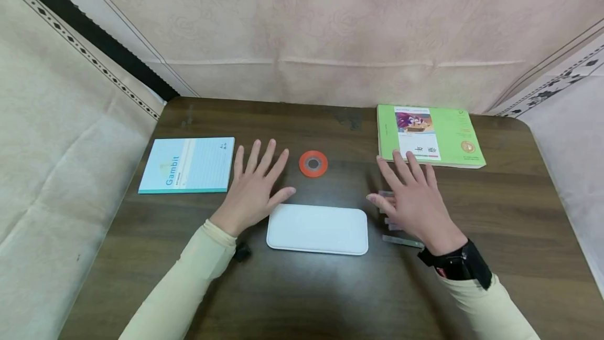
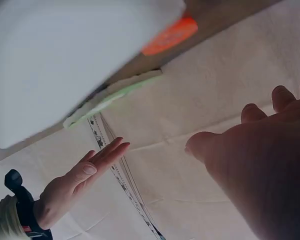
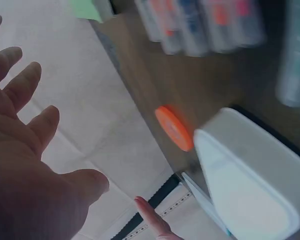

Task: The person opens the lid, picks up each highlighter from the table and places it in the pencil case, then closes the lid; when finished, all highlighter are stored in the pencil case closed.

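Note:
My left hand (image 1: 252, 188) is held over the table with its fingers spread, between a light blue notebook (image 1: 189, 166) and a white rounded box (image 1: 317, 230). Its thumb overlaps the box's upper left corner in the head view. On the right, my right hand (image 1: 415, 201) also has its fingers spread and holds nothing. Several clear-barrelled pens or markers (image 3: 190, 30) lie below it, partly hidden by the hand in the head view. Its fingertips overlap the front edge of a green book (image 1: 453, 138). An orange ring-shaped roll (image 1: 305, 165) lies between the hands, behind the box.
The dark wooden table (image 1: 321, 298) has rounded back corners. Pale patterned cloth (image 1: 306, 25) hangs behind it and at both sides. A black strap with a device (image 1: 460, 264) is on the right wrist; a small black object (image 1: 243, 252) shows beside the left wrist.

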A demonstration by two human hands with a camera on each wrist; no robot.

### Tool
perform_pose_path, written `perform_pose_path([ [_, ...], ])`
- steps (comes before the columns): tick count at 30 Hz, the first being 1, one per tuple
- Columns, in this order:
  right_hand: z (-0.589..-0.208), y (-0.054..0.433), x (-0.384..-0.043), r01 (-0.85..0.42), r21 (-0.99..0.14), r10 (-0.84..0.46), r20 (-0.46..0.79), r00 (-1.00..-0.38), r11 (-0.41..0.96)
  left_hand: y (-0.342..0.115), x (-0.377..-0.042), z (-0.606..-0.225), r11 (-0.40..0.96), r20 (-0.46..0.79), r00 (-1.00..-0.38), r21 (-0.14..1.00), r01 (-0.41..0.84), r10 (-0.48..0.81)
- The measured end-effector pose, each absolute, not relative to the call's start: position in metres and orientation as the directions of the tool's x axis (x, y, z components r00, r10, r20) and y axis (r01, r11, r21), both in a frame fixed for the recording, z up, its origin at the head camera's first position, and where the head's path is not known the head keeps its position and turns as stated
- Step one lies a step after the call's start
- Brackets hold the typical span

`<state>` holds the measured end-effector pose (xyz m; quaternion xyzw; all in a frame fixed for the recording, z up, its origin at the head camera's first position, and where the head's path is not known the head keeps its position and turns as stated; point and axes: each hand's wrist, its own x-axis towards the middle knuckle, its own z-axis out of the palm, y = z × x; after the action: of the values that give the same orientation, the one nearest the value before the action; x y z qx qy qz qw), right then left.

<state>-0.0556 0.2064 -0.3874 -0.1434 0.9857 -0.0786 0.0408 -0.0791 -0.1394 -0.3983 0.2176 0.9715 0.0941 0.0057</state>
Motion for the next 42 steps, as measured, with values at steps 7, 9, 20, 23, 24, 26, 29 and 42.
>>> perform_pose_path([
  [7,-0.404,0.200,-0.031,-0.280,-0.188,-0.301,-0.093,-0.949,0.941,-0.153,-0.044,-0.418,0.897,-0.007,-0.910,0.173,0.408,0.415],
  [9,-0.410,0.199,-0.023,-0.284,-0.195,-0.307,-0.101,-0.946,0.939,-0.156,-0.034,-0.422,0.893,-0.006,-0.907,0.178,0.414,0.421],
  [20,-0.439,0.183,-0.001,-0.477,-0.231,-0.495,-0.024,-0.869,0.848,-0.160,-0.007,-0.449,0.819,-0.055,-0.887,0.414,0.398,0.458],
  [23,-0.441,0.180,0.001,-0.500,-0.254,-0.525,-0.037,-0.850,0.828,-0.160,-0.005,-0.454,0.792,-0.041,-0.873,0.442,0.421,0.486],
  [24,-0.441,0.179,0.001,-0.504,-0.262,-0.531,-0.041,-0.846,0.823,-0.160,-0.005,-0.456,0.784,-0.031,-0.868,0.446,0.431,0.495],
  [26,-0.441,0.177,0.001,-0.509,-0.270,-0.540,-0.048,-0.841,0.817,-0.160,-0.004,-0.459,0.770,-0.004,-0.861,0.449,0.453,0.509],
  [29,-0.440,0.176,0.001,-0.520,-0.273,-0.549,-0.036,-0.835,0.809,-0.159,-0.005,-0.462,0.761,0.024,-0.858,0.450,0.467,0.512],
  [42,-0.435,0.178,-0.008,-0.544,-0.268,-0.563,0.007,-0.827,0.795,-0.158,-0.015,-0.460,0.759,0.053,-0.854,0.432,0.488,0.518],
])
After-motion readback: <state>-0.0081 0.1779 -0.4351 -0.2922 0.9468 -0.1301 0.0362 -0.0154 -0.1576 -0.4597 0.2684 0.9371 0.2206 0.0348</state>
